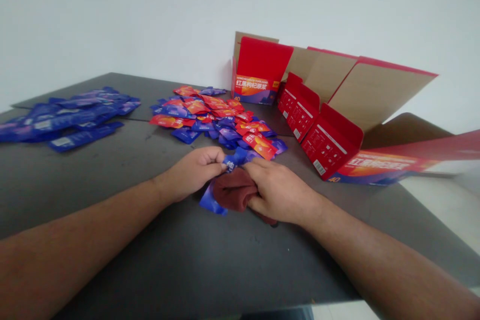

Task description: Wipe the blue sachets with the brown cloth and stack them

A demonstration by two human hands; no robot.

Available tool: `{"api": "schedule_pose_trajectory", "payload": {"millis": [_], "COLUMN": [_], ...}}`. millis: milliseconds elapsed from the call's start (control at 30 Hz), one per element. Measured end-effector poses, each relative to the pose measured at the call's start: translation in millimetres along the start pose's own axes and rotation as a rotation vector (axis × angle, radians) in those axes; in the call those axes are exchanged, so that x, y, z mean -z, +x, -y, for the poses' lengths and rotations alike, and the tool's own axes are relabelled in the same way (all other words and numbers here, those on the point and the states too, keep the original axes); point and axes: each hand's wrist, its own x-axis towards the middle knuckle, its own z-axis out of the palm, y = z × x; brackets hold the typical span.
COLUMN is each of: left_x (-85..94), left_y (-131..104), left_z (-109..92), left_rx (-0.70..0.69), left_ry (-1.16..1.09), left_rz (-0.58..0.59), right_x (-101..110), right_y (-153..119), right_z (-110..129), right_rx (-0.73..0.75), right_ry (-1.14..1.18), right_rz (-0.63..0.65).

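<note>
The left hand (197, 171) pinches a blue sachet (212, 202) at frame centre, its length seemingly slanting lower-left under the brown cloth (234, 191) which the right hand (280, 190) grips.

A blue sachet (230, 162) with white lettering is held tilted, its upper part exposed, well in from the front edge of the desk (168, 265). A plain reddish-brown cloth (234, 190), soft, bunched and folded over itself, covers it lower down, with one end trailing toward the desk's right edge. Blue film also shows below the cloth; whether it is the same sachet is unclear.
</note>
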Motion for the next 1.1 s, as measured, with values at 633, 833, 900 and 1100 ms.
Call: {"api": "schedule_pose_trajectory", "payload": {"millis": [633,833,900,1100], "left_x": [0.9,0.7,0.5,0.1], "left_y": [1.1,0.3,0.4,0.3], "left_z": [4.1,1.0,1.2,1.7], "left_rx": [0.045,0.031,0.048,0.012], "left_ry": [-0.002,0.011,0.019,0.006], "left_rz": [-0.009,0.003,-0.009,-0.007], "right_x": [0.4,-1.1,-1.1,0.1], "right_y": [1.1,0.1,0.8,0.2], "right_z": [-5.1,-3.8,-5.3,-0.8], "right_rx": [-0.105,-0.052,-0.115,-0.022], "right_ry": [0.031,-0.011,-0.018,-0.006], "right_rz": [-0.072,-0.047,-0.084,-0.024]}}
